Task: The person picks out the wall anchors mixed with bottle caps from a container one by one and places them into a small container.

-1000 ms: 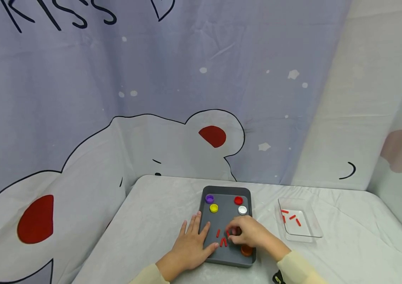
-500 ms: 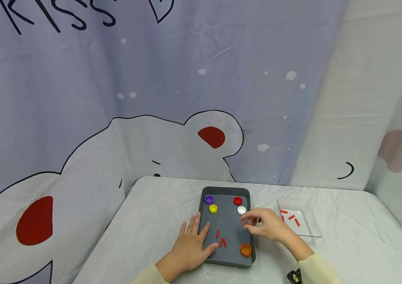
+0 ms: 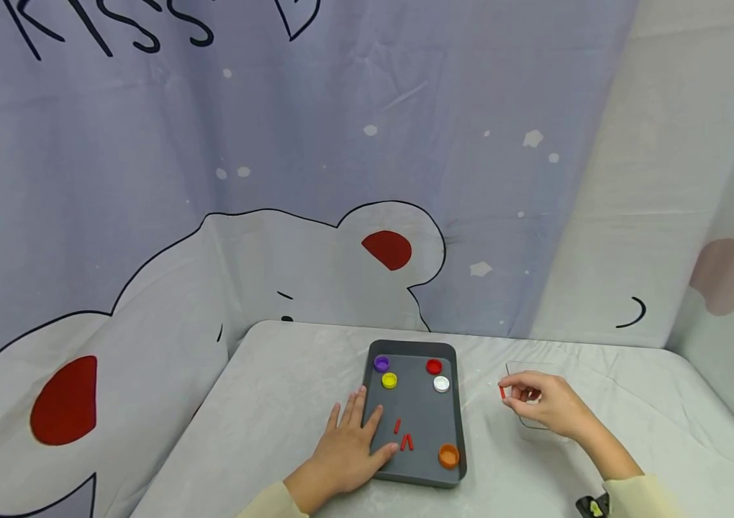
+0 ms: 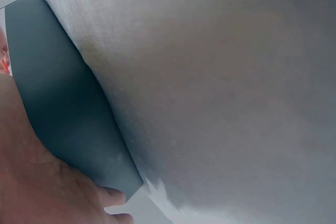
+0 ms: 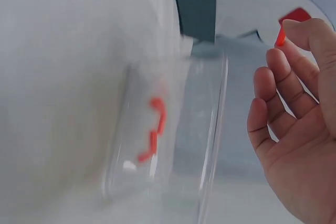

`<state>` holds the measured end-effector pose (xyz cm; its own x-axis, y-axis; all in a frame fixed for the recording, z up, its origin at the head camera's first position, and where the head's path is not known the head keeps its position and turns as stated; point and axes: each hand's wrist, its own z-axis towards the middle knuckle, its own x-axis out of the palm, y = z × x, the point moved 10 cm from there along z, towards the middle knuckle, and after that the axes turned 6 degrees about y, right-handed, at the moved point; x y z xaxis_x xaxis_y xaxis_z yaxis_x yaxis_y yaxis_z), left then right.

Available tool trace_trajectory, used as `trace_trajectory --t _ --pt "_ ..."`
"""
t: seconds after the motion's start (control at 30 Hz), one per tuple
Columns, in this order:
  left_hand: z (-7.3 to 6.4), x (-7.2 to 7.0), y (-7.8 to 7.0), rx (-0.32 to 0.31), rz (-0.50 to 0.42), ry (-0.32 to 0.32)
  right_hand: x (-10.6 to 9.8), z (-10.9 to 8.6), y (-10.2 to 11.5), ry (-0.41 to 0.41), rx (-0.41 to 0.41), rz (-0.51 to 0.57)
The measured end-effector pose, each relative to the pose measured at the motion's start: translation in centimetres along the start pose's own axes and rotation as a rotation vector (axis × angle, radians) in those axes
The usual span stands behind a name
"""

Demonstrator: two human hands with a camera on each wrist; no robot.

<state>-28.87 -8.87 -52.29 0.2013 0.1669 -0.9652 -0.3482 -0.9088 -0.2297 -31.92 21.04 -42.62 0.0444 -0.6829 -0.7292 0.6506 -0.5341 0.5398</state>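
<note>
My right hand pinches a small red stick between thumb and index finger, above the left side of the clear plastic box. In the right wrist view the stick stands out from the fingertips, the other fingers loosely bent, and several red pieces lie inside the clear box. With fingers spread, my left hand rests on the left edge of the dark grey tray. Three more red sticks lie on the tray near the left thumb. In the head view my right hand hides most of the box.
Round caps sit in the tray: purple, yellow, red and white toward the far end, orange near the front right. A white cloth covers the table, and a printed curtain hangs behind.
My right hand has picked up a red stick from the tray and carried it right, over to the clear box. The left hand has stayed in place.
</note>
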Motion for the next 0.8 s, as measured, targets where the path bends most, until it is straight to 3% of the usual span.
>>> trace_trajectory --t 0.33,0.57,0.8 --pt "0.0 0.1 0.0 0.003 -0.005 0.002 -3.4 -2.9 -3.1 -0.051 0.111 -0.048" --pt "0.0 0.2 -0.1 0.017 -0.008 -0.018 -4.1 -4.3 -4.7 -0.059 0.161 -0.059" --pt "0.0 0.1 0.0 0.012 -0.016 -0.005 -4.0 -4.2 -5.2 -0.053 0.164 -0.041"
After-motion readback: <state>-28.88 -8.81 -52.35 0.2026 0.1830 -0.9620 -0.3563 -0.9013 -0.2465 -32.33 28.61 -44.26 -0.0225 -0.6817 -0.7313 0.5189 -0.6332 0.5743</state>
